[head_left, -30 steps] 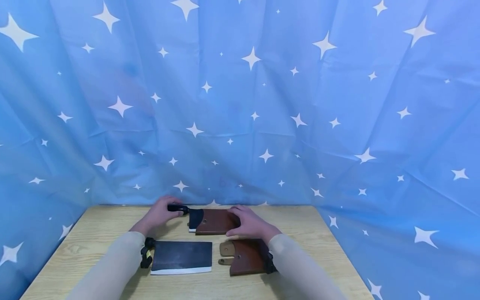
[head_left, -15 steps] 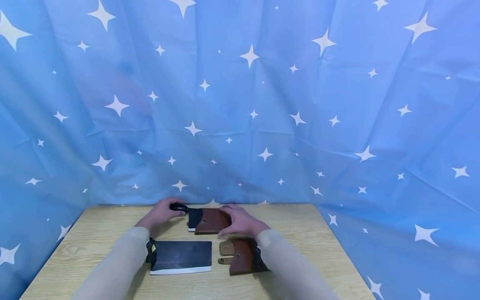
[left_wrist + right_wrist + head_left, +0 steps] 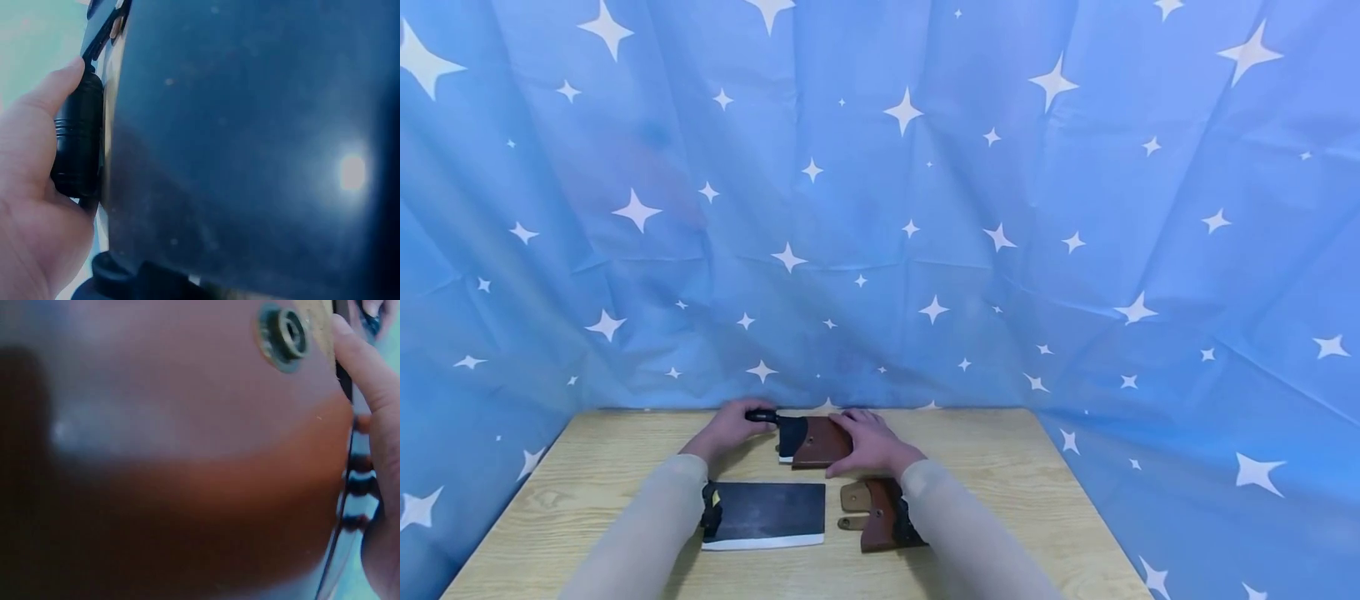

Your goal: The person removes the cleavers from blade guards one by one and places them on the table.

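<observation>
At the back of the table, my left hand (image 3: 732, 427) holds the black handle (image 3: 762, 415) of a cleaver (image 3: 792, 437). In the left wrist view my thumb lies along that handle (image 3: 79, 134); the other fingers are hidden. The blade sits in a brown leather sheath (image 3: 822, 442), with its dark base and a strip of pale edge showing at the left. My right hand (image 3: 872, 443) grips the sheath's right part, fingers over the far edge and thumb at the near edge. The sheath's right end is hidden under that hand.
Nearer me lies a second cleaver blade (image 3: 767, 512), its handle hidden by my left wrist; it fills much of the left wrist view. To its right is another leather sheath (image 3: 880, 521) with tan strap tabs, partly behind my right wrist. A starry blue curtain (image 3: 865, 208) borders the table (image 3: 1000, 467).
My right hand has moved left along the sheath. My left hand has shifted slightly right along the handle. The sheathed cleaver stays almost in place, as do the things in front.
</observation>
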